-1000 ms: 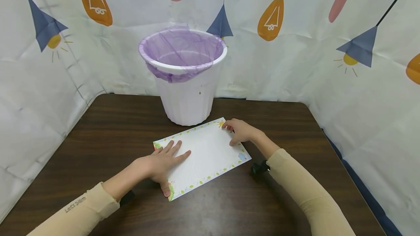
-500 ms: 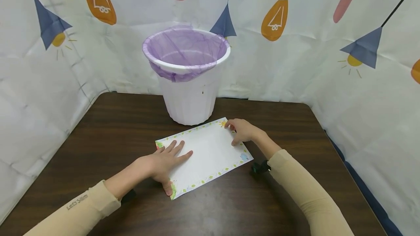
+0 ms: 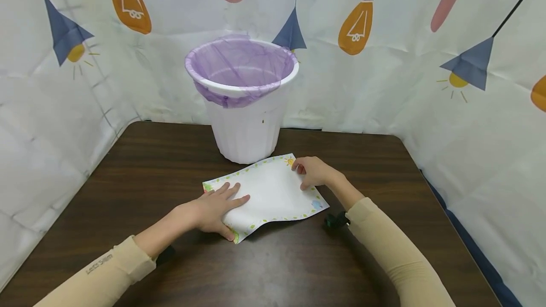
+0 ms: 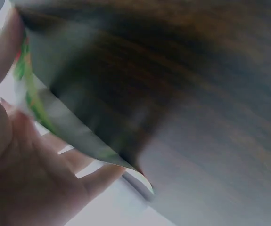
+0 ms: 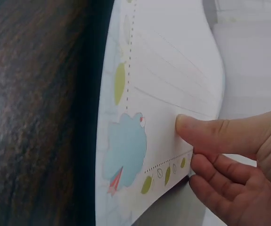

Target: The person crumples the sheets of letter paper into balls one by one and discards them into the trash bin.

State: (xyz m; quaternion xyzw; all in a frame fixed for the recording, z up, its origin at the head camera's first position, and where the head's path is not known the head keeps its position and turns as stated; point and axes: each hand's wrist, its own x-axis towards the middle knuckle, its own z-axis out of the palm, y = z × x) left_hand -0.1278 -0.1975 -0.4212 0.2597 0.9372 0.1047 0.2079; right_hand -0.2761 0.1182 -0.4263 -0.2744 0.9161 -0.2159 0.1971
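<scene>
A white sheet of paper (image 3: 268, 193) with a border of leaves, a sun and a blue shape lies at a slant on the table, its near edge bowed up. On its left end rests my left hand (image 3: 209, 212), fingers spread and straight, thumb against the near left corner. The left wrist view shows the paper (image 4: 74, 132) curving off the wood by that hand. At the right end my right hand (image 3: 314, 173) pinches the short side. In the right wrist view its thumb (image 5: 210, 133) presses on top, and the curled fingers sit at the edge, partly under it.
A white bin (image 3: 245, 127) with a purple liner (image 3: 239, 63) stands right behind the paper. The dark wooden table (image 3: 149, 165) is ringed by white printed curtains (image 3: 384, 89).
My left thumb has moved up and inward, pushing the near left corner the same way. The flat paper has buckled along its near edge. The right hand has hardly moved.
</scene>
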